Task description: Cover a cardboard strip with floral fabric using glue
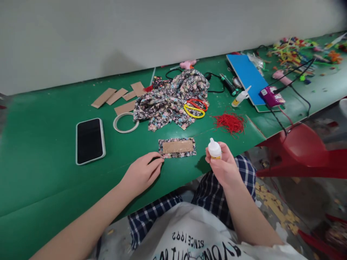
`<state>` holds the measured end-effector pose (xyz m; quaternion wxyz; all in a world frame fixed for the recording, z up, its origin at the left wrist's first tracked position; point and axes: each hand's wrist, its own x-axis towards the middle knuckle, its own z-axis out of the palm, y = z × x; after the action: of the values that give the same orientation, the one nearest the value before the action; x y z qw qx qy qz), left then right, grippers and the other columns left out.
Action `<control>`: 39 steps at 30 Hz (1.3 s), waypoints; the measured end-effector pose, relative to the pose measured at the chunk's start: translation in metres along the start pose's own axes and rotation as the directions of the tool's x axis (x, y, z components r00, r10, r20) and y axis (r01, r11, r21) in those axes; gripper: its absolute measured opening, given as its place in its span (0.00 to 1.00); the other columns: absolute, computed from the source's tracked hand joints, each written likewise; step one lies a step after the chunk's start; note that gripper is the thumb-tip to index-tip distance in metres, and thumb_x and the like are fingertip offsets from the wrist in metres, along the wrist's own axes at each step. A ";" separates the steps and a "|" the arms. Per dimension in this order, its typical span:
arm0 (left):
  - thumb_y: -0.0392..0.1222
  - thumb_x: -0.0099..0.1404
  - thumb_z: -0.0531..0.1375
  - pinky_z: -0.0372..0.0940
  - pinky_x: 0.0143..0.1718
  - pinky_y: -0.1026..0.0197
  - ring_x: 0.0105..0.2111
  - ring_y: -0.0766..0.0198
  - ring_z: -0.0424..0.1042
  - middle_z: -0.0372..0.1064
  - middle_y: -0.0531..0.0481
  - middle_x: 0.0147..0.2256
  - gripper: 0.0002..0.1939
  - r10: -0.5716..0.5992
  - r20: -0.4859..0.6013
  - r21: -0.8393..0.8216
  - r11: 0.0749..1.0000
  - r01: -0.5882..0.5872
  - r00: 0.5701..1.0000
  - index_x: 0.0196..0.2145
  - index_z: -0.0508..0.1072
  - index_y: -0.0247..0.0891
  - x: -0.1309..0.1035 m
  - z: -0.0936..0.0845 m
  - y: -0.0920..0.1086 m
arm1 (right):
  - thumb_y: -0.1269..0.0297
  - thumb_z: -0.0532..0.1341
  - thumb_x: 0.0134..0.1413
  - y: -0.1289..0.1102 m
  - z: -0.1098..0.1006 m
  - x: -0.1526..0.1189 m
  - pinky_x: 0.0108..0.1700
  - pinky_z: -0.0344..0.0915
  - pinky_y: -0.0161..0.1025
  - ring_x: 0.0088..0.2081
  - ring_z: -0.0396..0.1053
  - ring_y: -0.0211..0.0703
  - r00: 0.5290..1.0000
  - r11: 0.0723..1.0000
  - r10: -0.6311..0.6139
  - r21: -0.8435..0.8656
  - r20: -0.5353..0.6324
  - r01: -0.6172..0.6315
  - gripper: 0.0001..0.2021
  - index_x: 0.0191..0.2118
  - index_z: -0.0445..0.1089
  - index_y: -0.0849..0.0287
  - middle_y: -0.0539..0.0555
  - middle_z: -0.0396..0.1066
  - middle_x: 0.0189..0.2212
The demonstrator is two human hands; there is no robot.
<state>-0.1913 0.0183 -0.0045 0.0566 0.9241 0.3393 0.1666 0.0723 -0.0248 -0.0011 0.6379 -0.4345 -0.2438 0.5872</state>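
Note:
My right hand is closed round a small white glue bottle, its nozzle pointing up, above the table's front edge. To its left lies a small rectangle of floral fabric with a strip of brown cardboard on it. Shiny wet-looking specks show on the cardboard, and fabric margins stick out around it. My left hand rests on the table, thumb and fingertips brought together at the fabric's lower left corner. Behind are scissors with red and yellow handles, lying on a crumpled floral cloth.
A phone and a tape roll lie left, with cardboard pieces behind. Red threads, another glue bottle, a blue board and cables are right. A red chair stands beside the table.

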 end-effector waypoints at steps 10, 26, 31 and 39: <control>0.42 0.65 0.50 0.65 0.40 0.59 0.38 0.61 0.66 0.62 0.46 0.37 0.15 -0.422 -0.082 -0.049 0.906 0.419 0.903 0.47 0.69 0.36 0.016 -0.013 -0.025 | 0.58 0.57 0.50 -0.021 0.006 0.043 0.32 0.63 0.34 0.33 0.67 0.37 0.987 0.967 -0.149 -0.201 0.055 0.157 0.10 0.38 0.67 0.55 0.51 0.70 0.30; 0.42 0.65 0.52 0.59 0.42 0.54 0.38 0.58 0.64 0.65 0.46 0.35 0.11 -0.382 -0.014 -0.021 0.924 0.382 0.924 0.37 0.72 0.35 0.045 0.014 -0.041 | 0.59 0.61 0.47 -0.013 -0.019 0.128 0.46 0.67 0.49 0.43 0.71 0.49 0.906 0.245 -0.342 -0.907 0.249 0.342 0.21 0.48 0.59 0.55 0.56 0.71 0.44; 0.41 0.65 0.53 0.60 0.42 0.55 0.38 0.59 0.63 0.66 0.47 0.34 0.10 -0.379 -0.034 -0.052 0.925 0.377 0.925 0.34 0.72 0.36 0.045 0.016 -0.042 | 0.56 0.61 0.45 -0.018 -0.017 0.122 0.43 0.67 0.51 0.43 0.71 0.54 0.911 0.076 -0.343 -0.960 0.229 0.270 0.22 0.48 0.60 0.54 0.58 0.72 0.42; 0.44 0.66 0.51 0.59 0.45 0.53 0.45 0.56 0.63 0.66 0.44 0.42 0.15 -0.342 -0.079 0.016 0.939 0.344 0.936 0.46 0.71 0.37 0.041 0.020 -0.044 | 0.54 0.61 0.45 -0.019 -0.017 0.123 0.41 0.67 0.51 0.43 0.71 0.57 0.926 0.004 -0.340 -0.984 0.164 0.176 0.24 0.48 0.59 0.55 0.59 0.72 0.43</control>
<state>-0.1822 0.0781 -0.0214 0.0585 0.8445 0.4996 0.1836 0.1199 0.0898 -0.0183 0.2762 -0.7323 -0.6135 0.1055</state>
